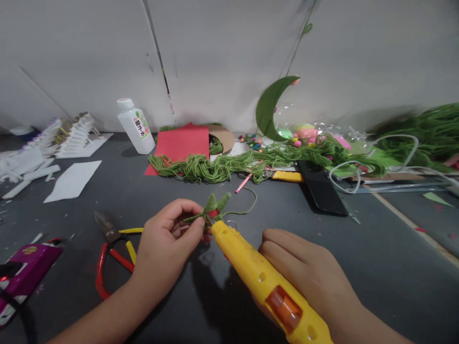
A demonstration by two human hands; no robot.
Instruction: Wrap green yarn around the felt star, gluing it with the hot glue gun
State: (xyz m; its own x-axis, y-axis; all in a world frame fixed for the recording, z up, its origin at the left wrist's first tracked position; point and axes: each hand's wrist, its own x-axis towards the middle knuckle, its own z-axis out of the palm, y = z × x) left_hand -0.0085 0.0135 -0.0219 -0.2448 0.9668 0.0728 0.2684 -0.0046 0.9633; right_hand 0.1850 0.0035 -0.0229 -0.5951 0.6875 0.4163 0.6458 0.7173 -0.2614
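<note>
My left hand (171, 240) pinches a small star shape wrapped in green yarn (221, 202), with a bit of red showing at its middle. A loose yarn tail (247, 210) curls off the star to the right. In my right hand (304, 267) is a yellow hot glue gun (247, 260), its fingers closed round the body. The gun's metal nozzle meets the star, or comes very close to it, beside my left fingertips; the exact contact is too small to tell. Part of my right fingers is hidden behind the gun.
Red-handled pliers (107, 234) and a purple power strip (30, 267) lie at left. Behind stand a white bottle (135, 126), red paper (182, 143), green yarn (201, 167) and a green crescent moon (267, 112). A black phone (321, 191) and yellow cutter (288, 177) lie right.
</note>
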